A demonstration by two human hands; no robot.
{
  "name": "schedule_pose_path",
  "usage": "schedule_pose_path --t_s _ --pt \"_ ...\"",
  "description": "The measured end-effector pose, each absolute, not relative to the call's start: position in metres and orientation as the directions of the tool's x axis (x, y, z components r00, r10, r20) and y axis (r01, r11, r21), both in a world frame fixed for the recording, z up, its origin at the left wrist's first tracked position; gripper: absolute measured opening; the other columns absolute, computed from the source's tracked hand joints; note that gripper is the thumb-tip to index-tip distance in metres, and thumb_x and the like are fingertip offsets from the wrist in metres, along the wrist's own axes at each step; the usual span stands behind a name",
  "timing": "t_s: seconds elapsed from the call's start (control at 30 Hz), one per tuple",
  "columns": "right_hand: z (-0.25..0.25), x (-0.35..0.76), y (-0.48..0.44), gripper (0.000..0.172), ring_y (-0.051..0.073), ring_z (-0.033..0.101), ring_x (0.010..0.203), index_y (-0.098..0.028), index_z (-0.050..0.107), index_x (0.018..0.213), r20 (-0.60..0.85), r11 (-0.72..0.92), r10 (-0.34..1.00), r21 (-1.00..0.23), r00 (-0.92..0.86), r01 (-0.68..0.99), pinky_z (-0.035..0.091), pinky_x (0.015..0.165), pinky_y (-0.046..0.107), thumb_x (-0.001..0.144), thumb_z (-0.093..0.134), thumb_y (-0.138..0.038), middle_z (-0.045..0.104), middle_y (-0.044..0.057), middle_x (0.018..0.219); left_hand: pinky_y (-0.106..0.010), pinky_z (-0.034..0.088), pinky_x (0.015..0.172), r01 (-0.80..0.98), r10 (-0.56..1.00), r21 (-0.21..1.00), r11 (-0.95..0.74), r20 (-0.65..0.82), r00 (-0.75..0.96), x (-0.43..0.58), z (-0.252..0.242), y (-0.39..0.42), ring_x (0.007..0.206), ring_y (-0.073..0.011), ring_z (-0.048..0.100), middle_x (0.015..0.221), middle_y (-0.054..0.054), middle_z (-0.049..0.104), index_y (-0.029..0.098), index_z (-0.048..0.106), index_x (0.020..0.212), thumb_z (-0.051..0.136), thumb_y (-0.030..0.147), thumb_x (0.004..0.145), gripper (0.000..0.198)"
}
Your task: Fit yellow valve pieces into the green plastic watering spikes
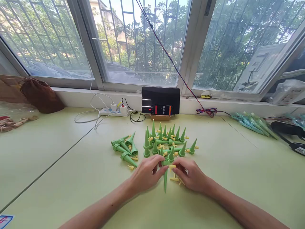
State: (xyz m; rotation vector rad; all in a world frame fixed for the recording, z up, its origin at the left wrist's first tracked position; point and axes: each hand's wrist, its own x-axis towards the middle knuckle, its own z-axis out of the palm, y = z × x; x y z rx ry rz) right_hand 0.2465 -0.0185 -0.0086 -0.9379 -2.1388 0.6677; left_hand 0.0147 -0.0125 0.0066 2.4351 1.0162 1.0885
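My left hand (149, 168) is closed around the collar of a green plastic spike (165, 178), its open mouth up and its tip pointing down toward me. Beside that collar, my right hand (192, 173) pinches a small yellow valve (172, 166) between thumb and fingertips. The valve is right at the spike's side; whether it is inserted I cannot tell. Under the right fingers lie loose yellow valves (174, 179). Just beyond my hands, several green spikes (182, 150) stand upright with yellow valves at their sides, and a few lie flat among them.
To the left lies a pile of green spikes (124, 147) with loose yellow pieces. Behind, a phone (162, 110) leans on a dark tablet (160, 95). A power strip (113, 112) with cables, a brown pouch (40, 95), plastic packets (254, 124) and a black strap (288, 135) line the edges.
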Motion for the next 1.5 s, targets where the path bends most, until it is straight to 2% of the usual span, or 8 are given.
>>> schedule_pose_path --t_s 0.13,0.23,0.4,0.6,0.8,0.97,1.23,1.5 --pt "-0.0085 0.2443 -0.0169 0.043 0.015 0.047 0.061 -0.021 0.050 0.072 0.408 0.638 0.758 -0.627 -0.509 0.448 0.039 0.059 0.028 0.109 0.038 -0.041 0.055 0.000 0.067 -0.020 0.041 0.051 0.475 0.687 0.496 -0.727 0.541 0.486 0.0146 0.0088 -0.0122 0.049 -0.0090 0.051 0.070 0.002 0.064 0.018 0.061 0.094 0.059 0.026 0.096 0.008" --pt "-0.0081 0.2432 -0.0163 0.048 0.014 0.044 0.058 -0.021 0.045 0.068 0.414 0.648 0.752 -0.610 -0.513 0.456 0.037 0.057 0.028 0.110 0.035 -0.042 0.051 -0.001 0.063 -0.020 0.041 0.051 0.474 0.678 0.485 -0.735 0.542 0.496 0.0139 0.0093 -0.0121 0.050 -0.0088 0.051 0.071 0.002 0.064 0.018 0.061 0.094 0.059 0.026 0.097 0.008" --pt "-0.0060 0.2434 -0.0175 0.033 0.015 0.050 0.061 -0.020 0.059 0.086 0.416 0.616 0.777 -0.658 -0.472 0.434 0.042 0.059 0.027 0.107 0.044 -0.041 0.059 0.001 0.071 -0.020 0.042 0.053 0.487 0.692 0.492 -0.721 0.532 0.488 0.0126 0.0068 -0.0119 0.051 -0.0090 0.052 0.072 0.002 0.064 0.018 0.060 0.096 0.060 0.026 0.097 0.008" --pt "-0.0048 0.2447 -0.0201 0.019 0.014 0.048 0.057 -0.019 0.059 0.094 0.412 0.608 0.776 -0.691 -0.478 0.391 0.042 0.054 0.026 0.102 0.054 -0.036 0.056 0.000 0.070 -0.020 0.041 0.051 0.492 0.703 0.503 -0.710 0.532 0.471 0.0135 0.0056 -0.0108 0.051 -0.0092 0.052 0.071 0.003 0.063 0.019 0.061 0.094 0.060 0.025 0.096 0.007" --pt "-0.0062 0.2450 -0.0193 0.029 0.015 0.048 0.061 -0.020 0.058 0.084 0.407 0.620 0.770 -0.662 -0.492 0.421 0.040 0.057 0.027 0.105 0.046 -0.037 0.058 0.002 0.072 -0.021 0.041 0.051 0.479 0.681 0.485 -0.732 0.552 0.481 0.0145 0.0089 -0.0109 0.050 -0.0093 0.051 0.070 0.003 0.063 0.018 0.061 0.095 0.060 0.025 0.096 0.007" --pt "-0.0059 0.2445 -0.0173 0.042 0.015 0.045 0.059 -0.021 0.047 0.071 0.403 0.637 0.756 -0.633 -0.515 0.440 0.038 0.059 0.027 0.108 0.038 -0.038 0.053 0.000 0.065 -0.020 0.040 0.051 0.476 0.668 0.469 -0.744 0.553 0.498 0.0137 0.0111 -0.0118 0.049 -0.0089 0.050 0.070 0.002 0.063 0.018 0.060 0.095 0.058 0.027 0.098 0.010" --pt "-0.0065 0.2447 -0.0194 0.017 0.014 0.047 0.059 -0.020 0.058 0.093 0.374 0.574 0.795 -0.720 -0.478 0.391 0.040 0.056 0.026 0.101 0.053 -0.034 0.056 -0.001 0.070 -0.020 0.041 0.052 0.491 0.689 0.485 -0.724 0.537 0.486 0.0133 0.0063 -0.0114 0.051 -0.0088 0.052 0.072 0.003 0.063 0.018 0.058 0.096 0.060 0.025 0.097 0.008" --pt "-0.0094 0.2448 -0.0183 0.035 0.015 0.046 0.061 -0.020 0.053 0.078 0.398 0.611 0.776 -0.668 -0.489 0.426 0.039 0.059 0.027 0.106 0.043 -0.038 0.055 0.000 0.068 -0.020 0.040 0.052 0.487 0.675 0.467 -0.738 0.541 0.502 0.0133 0.0075 -0.0110 0.051 -0.0089 0.050 0.072 0.003 0.061 0.018 0.058 0.095 0.058 0.026 0.098 0.009"
